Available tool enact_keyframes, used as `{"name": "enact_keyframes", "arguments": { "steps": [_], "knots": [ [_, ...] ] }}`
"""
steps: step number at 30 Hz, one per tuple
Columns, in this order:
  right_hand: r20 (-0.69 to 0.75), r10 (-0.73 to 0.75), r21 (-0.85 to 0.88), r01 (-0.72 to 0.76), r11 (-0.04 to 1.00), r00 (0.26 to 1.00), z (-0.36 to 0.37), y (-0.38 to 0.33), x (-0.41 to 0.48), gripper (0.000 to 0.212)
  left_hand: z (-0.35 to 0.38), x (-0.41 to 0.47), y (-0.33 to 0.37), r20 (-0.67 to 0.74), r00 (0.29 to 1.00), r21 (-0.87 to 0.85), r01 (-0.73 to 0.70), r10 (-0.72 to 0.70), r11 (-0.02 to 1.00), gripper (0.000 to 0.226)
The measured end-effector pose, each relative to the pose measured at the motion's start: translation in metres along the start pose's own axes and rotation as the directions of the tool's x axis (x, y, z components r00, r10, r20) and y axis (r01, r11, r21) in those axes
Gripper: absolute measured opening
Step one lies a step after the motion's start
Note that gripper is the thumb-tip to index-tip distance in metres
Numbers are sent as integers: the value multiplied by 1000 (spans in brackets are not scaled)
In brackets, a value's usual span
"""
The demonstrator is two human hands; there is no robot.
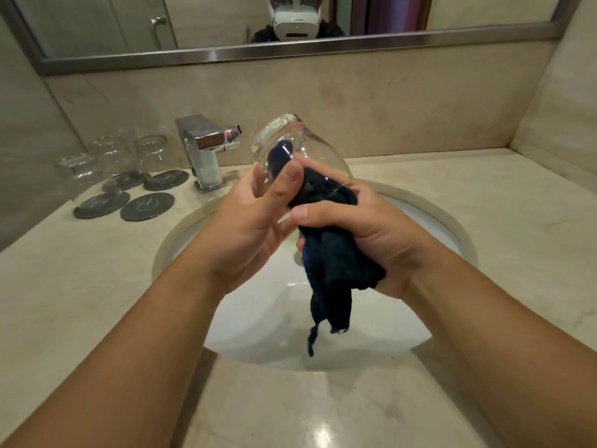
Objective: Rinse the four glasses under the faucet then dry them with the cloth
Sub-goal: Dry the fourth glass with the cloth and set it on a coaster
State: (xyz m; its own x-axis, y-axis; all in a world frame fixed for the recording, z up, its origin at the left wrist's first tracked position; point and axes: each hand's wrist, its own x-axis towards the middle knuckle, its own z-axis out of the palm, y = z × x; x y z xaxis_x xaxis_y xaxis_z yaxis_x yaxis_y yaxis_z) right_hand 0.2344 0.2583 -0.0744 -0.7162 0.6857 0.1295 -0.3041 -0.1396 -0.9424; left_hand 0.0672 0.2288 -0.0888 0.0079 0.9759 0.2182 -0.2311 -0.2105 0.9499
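**A:** Head view. Where is the glass?

**B:** You hold the glass (pixel 290 140) up over the sink (pixel 465 234), just in front of the faucet (pixel 206 147). It is tilted, with its base up and away from you and its mouth down toward your right side.

**A:** And the left hand?

**B:** Your left hand (pixel 245 218) grips the glass near the mouth. The thumb presses the near side and the fingers are curled round the far side, so they are clamped on the glass.

**A:** The cloth?

**B:** The dark cloth (pixel 336 263) is bunched in your right hand (pixel 365 227). One end is pushed up through the mouth, well into the glass. The other end hangs loose below your fist, above the basin. Your right fingers are closed tight on the cloth, and the thumb lies across the top of it, just beside your left thumb.

**A:** The rest of the set?

**B:** The other three glasses (pixel 111 153) stand upside down on the counter (pixel 533 221), left of the faucet. Each sits on a round dark coaster (pixel 101 205). A fourth coaster (pixel 147 206) lies flat just beside the front one, on the side nearer the sink.

**A:** Behind them?

**B:** A mirror (pixel 226 24) in a metal frame runs along the wall above the counter.
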Motion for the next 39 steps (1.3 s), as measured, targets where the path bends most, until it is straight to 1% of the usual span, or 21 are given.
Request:
{"name": "enact_keyframes", "arguments": {
  "steps": [1,3,5,7,10,11,12,14,15,18,21,23,25,26,28,30,31,33,34,36,39],
  "knots": [
    [23,15,49,-16,999,1000,0,-2,-1,49,-2,0,0,18,1000,-28,-1,2,1000,93],
    [72,29,144,-39,989,997,-2,-3,-3,32,-2,0,1,54,999,-69,9,-6,998,86],
    [90,47,208,-65,976,995,-4,-3,-3,27,-2,-1,1,95,996,-77,9,-2,997,78],
    [86,49,195,-65,979,995,-5,-2,-3,35,-1,-1,4,107,994,-52,17,-11,998,67],
    [43,17,105,-21,994,999,-1,-1,-2,59,0,2,7,89,995,13,37,-38,999,61],
    [19,6,65,-7,998,1000,1,0,-1,62,1,3,6,69,997,50,34,-37,998,63],
    [0,-2,34,2,999,1000,2,1,0,61,2,4,5,50,998,81,27,-31,996,73],
    [-19,-7,2,7,1000,1000,4,3,1,57,4,5,3,5,1000,113,16,-16,993,100],
    [-23,-3,-4,3,1000,1000,4,4,1,55,4,5,2,-16,1000,117,11,-10,993,109],
    [-19,14,16,-14,1000,1000,5,3,0,50,1,5,-1,-27,1000,88,16,-14,996,113],
    [14,30,118,-31,992,999,5,2,0,46,-2,4,-1,-20,1000,39,-14,15,999,105],
    [31,33,199,-39,979,999,5,0,-1,35,-3,3,-1,-10,1000,15,-13,14,1000,89],
    [40,25,232,-33,972,999,3,-2,-2,23,-2,3,0,11,1000,-9,-3,3,1000,77],
    [38,23,229,-31,973,999,2,-2,-2,23,-1,2,1,10,1000,-18,5,-5,1000,73],
    [18,18,190,-21,982,1000,0,0,1,36,1,2,1,-5,1000,-7,29,-29,1000,68],
    [-25,-2,128,5,992,1000,-2,3,4,50,4,3,0,-22,998,39,59,-59,997,66],
    [-54,-23,83,27,996,998,-2,4,5,50,7,3,-1,-40,997,67,76,-73,995,68],
    [-107,-80,-34,77,996,991,-2,8,7,38,12,4,-2,-84,993,113,87,-78,990,72],
    [-123,-105,-97,93,991,987,-1,9,7,34,14,4,-3,-105,992,120,79,-66,990,73],
    [-132,-119,-187,93,978,984,1,11,6,34,14,5,-4,-154,987,98,60,-45,993,70],
    [-139,-100,-182,74,980,985,1,9,5,39,11,3,-4,-168,986,82,31,-17,996,72]
  ]
}}
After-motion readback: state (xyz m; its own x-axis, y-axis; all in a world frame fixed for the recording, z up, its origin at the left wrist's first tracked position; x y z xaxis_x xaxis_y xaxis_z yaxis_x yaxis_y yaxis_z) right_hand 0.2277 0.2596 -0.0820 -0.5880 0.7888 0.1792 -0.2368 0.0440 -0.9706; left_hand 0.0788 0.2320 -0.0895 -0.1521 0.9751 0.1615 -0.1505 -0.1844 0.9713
